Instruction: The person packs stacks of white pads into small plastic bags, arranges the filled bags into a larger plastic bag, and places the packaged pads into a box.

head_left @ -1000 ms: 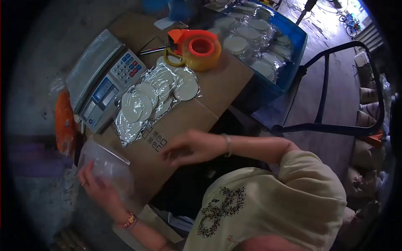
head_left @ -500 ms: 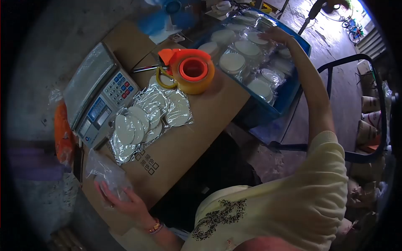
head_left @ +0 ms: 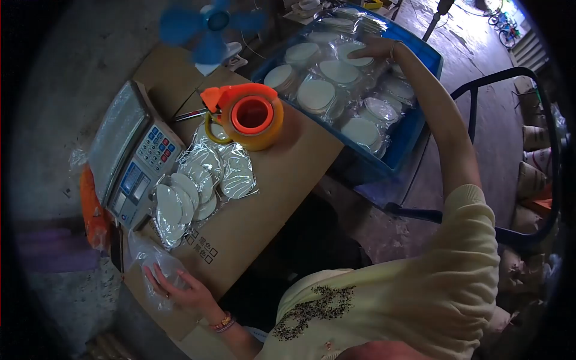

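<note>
Left hand (head_left: 187,294), fingers spread open, on 1 bag (head_left: 146,253); right hand (head_left: 377,49) at discs (head_left: 316,95) in bin (head_left: 411,143), grip I cannot tell.

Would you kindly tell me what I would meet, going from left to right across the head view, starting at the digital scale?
Digital scale, orange tape dispenser, blue crate, dark tubular frame.
</note>
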Motion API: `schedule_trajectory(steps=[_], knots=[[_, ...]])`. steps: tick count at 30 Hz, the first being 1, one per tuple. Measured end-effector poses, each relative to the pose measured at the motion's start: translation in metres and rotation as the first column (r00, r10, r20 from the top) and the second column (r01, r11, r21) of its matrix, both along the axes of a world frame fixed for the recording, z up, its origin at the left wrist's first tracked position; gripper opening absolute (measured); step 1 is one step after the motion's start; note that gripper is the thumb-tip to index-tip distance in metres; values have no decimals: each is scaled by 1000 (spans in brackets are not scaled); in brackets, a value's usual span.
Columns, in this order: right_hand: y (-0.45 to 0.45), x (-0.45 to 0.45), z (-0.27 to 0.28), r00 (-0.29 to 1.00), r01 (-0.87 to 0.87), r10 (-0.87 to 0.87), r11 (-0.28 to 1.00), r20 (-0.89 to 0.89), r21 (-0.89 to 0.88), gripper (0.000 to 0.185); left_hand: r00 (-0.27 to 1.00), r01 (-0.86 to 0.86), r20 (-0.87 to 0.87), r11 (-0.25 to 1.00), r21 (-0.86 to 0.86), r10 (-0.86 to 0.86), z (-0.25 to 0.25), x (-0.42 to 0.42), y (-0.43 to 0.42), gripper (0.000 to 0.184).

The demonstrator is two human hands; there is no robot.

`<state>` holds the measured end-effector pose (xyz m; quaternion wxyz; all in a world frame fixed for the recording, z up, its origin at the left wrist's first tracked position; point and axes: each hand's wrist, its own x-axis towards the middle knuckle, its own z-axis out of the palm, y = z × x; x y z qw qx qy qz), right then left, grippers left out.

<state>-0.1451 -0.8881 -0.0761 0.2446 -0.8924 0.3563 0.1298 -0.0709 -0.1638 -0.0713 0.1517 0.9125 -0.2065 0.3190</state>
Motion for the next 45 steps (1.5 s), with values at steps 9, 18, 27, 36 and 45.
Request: schedule_trajectory(steps=[9, 18, 27, 36, 45], knots=[[12, -10, -6, 975, 30, -23, 999, 219, -30, 97, 1000, -20, 10, 995, -98, 21, 2, -2, 2, 46], [38, -97, -11, 206, 105, -748, 658, 631, 745, 69, 998, 61, 40, 954, -293, -52, -1, -1, 14, 48], [296, -109, -4, 256, -335, -619, 664, 743, 669, 69, 790, 381, -151, 669, -638, -594, -4, -37, -1, 57], [492, 21, 17, 449, -787, -14, 466, 893, 404, 112, 642, 338, -317, 629, -700, -698, 8, -18, -30, 105], [531, 46, 21, 296, -858, -70, 419, 952, 298, 128, 522, 203, -23, 151, -967, -852, 23, -22, -34, 131]])
